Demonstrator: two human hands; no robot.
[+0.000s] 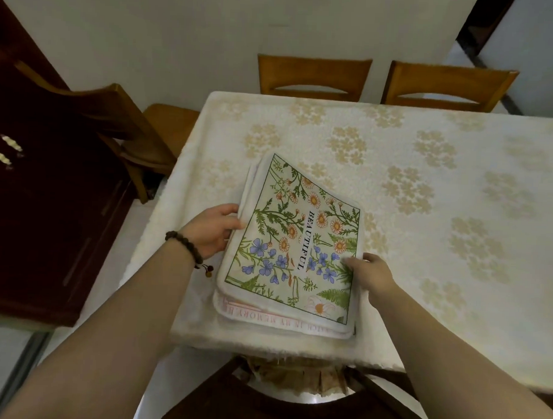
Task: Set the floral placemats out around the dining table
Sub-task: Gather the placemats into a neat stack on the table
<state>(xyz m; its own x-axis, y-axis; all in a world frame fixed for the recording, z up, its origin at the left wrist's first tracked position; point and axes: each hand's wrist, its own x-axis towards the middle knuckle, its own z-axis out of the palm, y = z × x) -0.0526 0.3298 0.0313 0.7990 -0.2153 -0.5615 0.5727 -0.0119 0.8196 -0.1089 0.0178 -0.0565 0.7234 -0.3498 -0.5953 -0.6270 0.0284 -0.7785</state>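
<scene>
Hands on placemat stack, first mat not yet dealt out.
Left hand pinches the stack's 9 o'clock edge, thumb on top and fingers tucked under; right hand grips the 4 o'clock edge of the top floral placemat, thumb lying on the print. Stack of placemats sits between both hands at the near-left corner of the surface, a pink-lettered mat peeking out beneath. Judged step: peeling the top mat off. Next move likely needs the left hand to pin the rest while the right lifts and carries toward 12 o'clock, in front of the wooden chairs. No mat at any seat yet.
</scene>
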